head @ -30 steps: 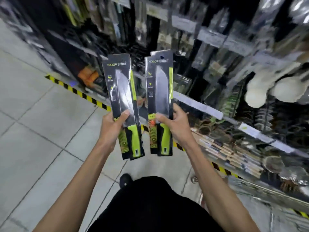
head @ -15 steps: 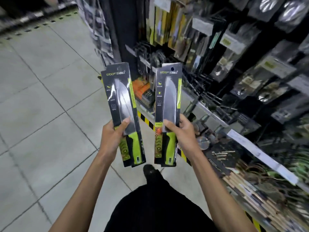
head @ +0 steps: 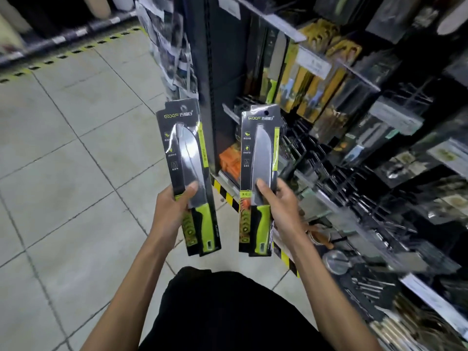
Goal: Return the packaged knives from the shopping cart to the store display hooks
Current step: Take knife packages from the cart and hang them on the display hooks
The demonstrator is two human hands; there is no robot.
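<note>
Left hand (head: 174,211): thumb pressed on the front of the left knife pack (head: 187,158) near the blade's heel. The fingers wrapped behind the card, out of sight. Clamped.

Right hand (head: 281,206): same pinch on the right knife pack (head: 260,158), thumb on the blade window, fingertips curling round the far edge. Clamped.

Both packs stood upright, hang-holes up and green handles down, side by side but apart.

Landmark: black upright post (head: 220,84) of the display rack. The left pack sat just left of the post and the right pack just right of it, neither touching the rack. Bare wire hooks (head: 319,160) jutted out further right of the post. A similar hanging knife (head: 276,59) showed higher up, right of the post.

Progress (my judgement): both packs were out of the cart, which was not in view. Neither was hooked yet, so both hangings remained.
</note>
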